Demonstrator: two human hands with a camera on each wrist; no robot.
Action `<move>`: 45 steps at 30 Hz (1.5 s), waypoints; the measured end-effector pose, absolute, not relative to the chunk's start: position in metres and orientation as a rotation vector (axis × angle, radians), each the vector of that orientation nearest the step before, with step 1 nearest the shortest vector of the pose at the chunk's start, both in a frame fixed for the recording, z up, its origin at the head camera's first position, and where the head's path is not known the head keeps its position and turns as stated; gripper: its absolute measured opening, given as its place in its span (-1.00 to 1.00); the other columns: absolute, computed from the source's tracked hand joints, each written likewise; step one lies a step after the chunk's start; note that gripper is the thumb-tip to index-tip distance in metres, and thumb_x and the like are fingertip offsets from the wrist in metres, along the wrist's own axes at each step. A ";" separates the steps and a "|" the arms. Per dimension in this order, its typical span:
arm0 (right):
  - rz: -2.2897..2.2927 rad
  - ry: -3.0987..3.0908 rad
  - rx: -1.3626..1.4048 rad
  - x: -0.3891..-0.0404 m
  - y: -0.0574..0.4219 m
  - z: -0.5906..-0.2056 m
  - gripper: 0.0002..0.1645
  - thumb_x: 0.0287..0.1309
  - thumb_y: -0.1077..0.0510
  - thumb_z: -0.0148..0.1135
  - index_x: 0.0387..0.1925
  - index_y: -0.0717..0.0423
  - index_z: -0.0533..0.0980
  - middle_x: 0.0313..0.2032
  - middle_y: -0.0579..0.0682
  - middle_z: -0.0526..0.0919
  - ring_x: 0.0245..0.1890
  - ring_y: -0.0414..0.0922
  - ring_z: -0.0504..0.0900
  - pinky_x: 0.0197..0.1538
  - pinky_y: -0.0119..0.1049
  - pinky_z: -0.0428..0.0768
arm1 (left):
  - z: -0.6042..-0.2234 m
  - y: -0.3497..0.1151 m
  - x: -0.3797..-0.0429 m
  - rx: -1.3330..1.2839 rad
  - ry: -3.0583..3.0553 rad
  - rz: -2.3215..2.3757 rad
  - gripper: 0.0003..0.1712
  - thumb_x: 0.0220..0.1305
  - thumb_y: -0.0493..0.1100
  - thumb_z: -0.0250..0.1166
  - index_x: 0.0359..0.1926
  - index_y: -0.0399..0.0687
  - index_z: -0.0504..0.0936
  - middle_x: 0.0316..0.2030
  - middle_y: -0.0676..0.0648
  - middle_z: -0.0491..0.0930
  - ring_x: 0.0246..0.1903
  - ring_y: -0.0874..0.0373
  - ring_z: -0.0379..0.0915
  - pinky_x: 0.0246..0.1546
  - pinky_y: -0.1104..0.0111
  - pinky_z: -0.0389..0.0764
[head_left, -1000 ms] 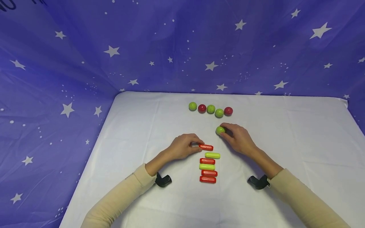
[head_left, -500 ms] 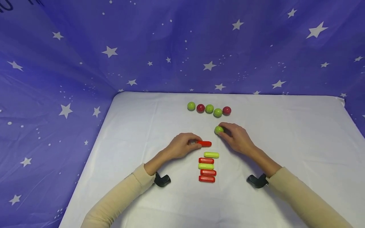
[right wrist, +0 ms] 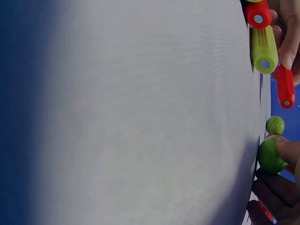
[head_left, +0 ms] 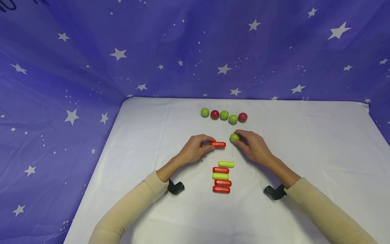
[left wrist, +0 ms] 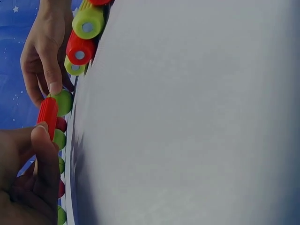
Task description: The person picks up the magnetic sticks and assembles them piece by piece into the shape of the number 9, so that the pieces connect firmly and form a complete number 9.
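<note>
My left hand [head_left: 195, 149] pinches a red ribbed rod [head_left: 218, 144] by its left end, between thumb and fingers. The rod is held up off the cloth, its free end pointing right. My right hand [head_left: 255, 147] grips a green ball [head_left: 234, 137] between thumb and fingers, just right of the rod's free end. In the right wrist view a small round spot shows on the tip of the held rod [head_left: 223, 144] [right wrist: 285, 89], apart from the green ball [right wrist: 271, 154]. Several fingers of both hands are partly hidden.
Below the hands lie loose rods in a column, red [head_left: 220, 170] and yellow-green [head_left: 226, 164], with grey discs in their ends. Behind stands a row of green [head_left: 204, 112] and red balls [head_left: 214, 115]. White cloth [head_left: 146, 135] covers the table; a starry blue curtain [head_left: 195, 51] hangs behind.
My left hand has lifted the red rod from the top of the column and moved it away from me, up beside the green ball. The right hand stays in place with the ball.
</note>
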State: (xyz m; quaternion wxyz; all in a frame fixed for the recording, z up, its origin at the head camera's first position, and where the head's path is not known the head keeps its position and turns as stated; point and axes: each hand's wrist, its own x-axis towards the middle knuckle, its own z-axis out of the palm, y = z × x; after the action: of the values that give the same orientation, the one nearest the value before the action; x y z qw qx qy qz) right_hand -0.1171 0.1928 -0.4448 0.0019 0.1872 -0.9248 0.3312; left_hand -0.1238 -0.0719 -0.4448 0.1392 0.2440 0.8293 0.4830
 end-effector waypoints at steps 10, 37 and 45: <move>1.038 -2.916 0.578 -0.118 0.194 -0.444 -0.55 0.26 0.18 0.31 0.15 0.23 0.52 -0.03 0.13 0.65 -0.01 0.09 0.58 0.12 0.10 0.45 | -0.445 -0.064 -0.130 0.658 2.399 1.454 -0.71 0.32 -0.24 0.33 0.05 -0.12 0.65 -0.43 -0.06 0.55 -0.77 0.14 0.44 -0.71 0.30 0.50; 0.998 -2.913 0.621 -0.118 0.195 -0.446 -0.57 0.28 0.17 0.30 0.14 0.23 0.52 -0.05 0.12 0.65 -0.02 0.09 0.59 0.10 0.10 0.46 | -0.445 -0.050 -0.140 0.620 2.518 1.405 -0.69 0.28 -0.21 0.37 0.05 -0.11 0.68 -0.14 -0.03 0.64 -0.63 0.24 0.47 -0.58 0.42 0.46; 1.018 -2.904 0.630 -0.118 0.192 -0.446 -0.57 0.27 0.19 0.31 0.14 0.24 0.52 -0.05 0.13 0.65 -0.03 0.09 0.59 0.10 0.10 0.46 | -0.444 -0.051 -0.143 0.631 2.556 1.355 -0.70 0.27 -0.20 0.38 0.03 -0.09 0.70 -0.15 -0.02 0.65 -0.57 0.23 0.43 -0.48 0.42 0.45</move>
State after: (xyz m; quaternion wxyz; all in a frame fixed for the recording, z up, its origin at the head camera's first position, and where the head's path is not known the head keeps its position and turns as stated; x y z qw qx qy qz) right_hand -0.1183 0.1924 -0.4459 0.0002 0.2006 -0.9245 0.3240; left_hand -0.1430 -0.0508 -0.4443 0.0902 0.2121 0.8598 0.4557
